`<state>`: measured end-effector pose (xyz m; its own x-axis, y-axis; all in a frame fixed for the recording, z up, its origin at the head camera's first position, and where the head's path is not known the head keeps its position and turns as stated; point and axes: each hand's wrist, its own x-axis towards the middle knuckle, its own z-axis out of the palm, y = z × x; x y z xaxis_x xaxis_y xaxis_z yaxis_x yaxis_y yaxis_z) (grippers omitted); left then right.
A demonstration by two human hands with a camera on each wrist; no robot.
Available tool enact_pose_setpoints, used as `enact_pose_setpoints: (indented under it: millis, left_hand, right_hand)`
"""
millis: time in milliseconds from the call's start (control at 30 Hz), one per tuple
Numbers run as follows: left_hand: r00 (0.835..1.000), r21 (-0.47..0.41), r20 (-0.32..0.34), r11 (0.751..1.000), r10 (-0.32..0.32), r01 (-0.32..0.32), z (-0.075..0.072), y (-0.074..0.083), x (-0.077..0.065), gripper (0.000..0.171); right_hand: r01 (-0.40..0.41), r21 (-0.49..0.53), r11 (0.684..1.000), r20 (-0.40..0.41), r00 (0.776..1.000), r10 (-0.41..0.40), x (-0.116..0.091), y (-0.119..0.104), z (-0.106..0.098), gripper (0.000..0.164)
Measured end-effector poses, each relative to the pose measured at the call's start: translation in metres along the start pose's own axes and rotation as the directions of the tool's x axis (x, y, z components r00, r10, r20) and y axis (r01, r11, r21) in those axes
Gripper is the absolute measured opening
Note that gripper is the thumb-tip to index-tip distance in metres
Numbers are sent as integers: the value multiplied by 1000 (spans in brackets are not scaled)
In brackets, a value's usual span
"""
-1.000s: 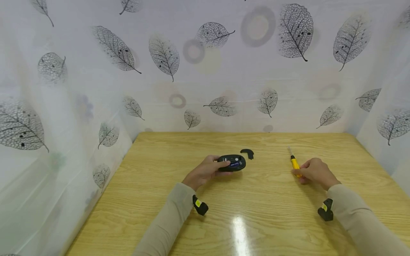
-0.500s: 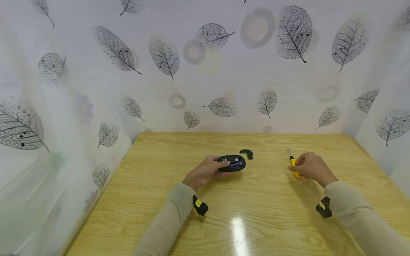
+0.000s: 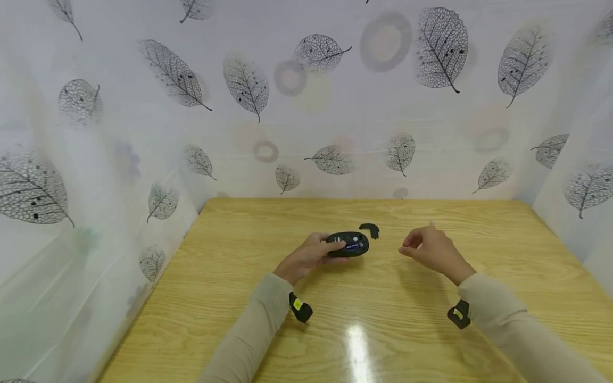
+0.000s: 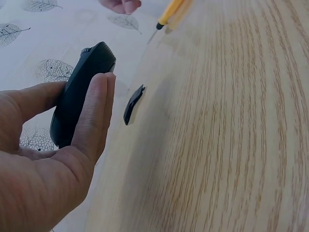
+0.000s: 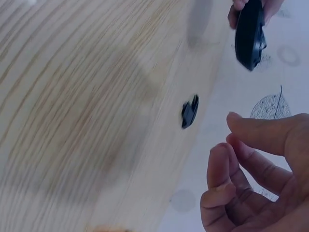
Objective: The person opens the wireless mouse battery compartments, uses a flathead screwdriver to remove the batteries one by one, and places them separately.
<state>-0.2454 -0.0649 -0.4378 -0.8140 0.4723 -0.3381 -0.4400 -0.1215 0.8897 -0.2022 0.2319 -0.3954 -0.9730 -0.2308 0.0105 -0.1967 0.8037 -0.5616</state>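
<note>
My left hand (image 3: 306, 259) grips a black computer mouse (image 3: 337, 237), underside up, above the table. Its thumb lies across the underside, where a blue battery (image 3: 355, 246) shows in the uncovered compartment. Just beyond the mouse, a curved black cover (image 3: 370, 229) lies on the wood. To the right, my right hand (image 3: 433, 252) hovers with fingers loosely bent. The right wrist view shows nothing held between its thumb (image 5: 263, 133) and fingers. A yellow screwdriver (image 4: 170, 12) lies on the table; in the head view that hand hides most of it, leaving the tip (image 3: 431, 223) visible.
The wood-grain table (image 3: 268, 330) extends to a white, leaf-printed curtain (image 3: 335, 122) at the back and sides. A black wrist camera (image 3: 300, 308) sits at the left cuff, another camera (image 3: 458, 315) at the right cuff.
My right hand has let go of the screwdriver, leaving it on the table, and has moved left toward the mouse and cover. The left hand holds the mouse as before.
</note>
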Motion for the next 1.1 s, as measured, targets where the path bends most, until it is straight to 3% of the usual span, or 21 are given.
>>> enact_pose_setpoints:
  millis: [400,633,1100]
  left_hand:
    - [1000,5,-5,1000,-3,3,5,0,2,51]
    - [1000,6,-3,1000,-14,14,8,0,4,52]
    - [1000,7,-10,1000,-17,17,13,1,5,52]
  right_hand:
    - [108,73,991,-75,992,-102,11,-24,24,12]
    - [245,94,965,-142,963,-231,15,-26,36,13]
    - [349,85,933,-182,926,-330,26,-23,51,22]
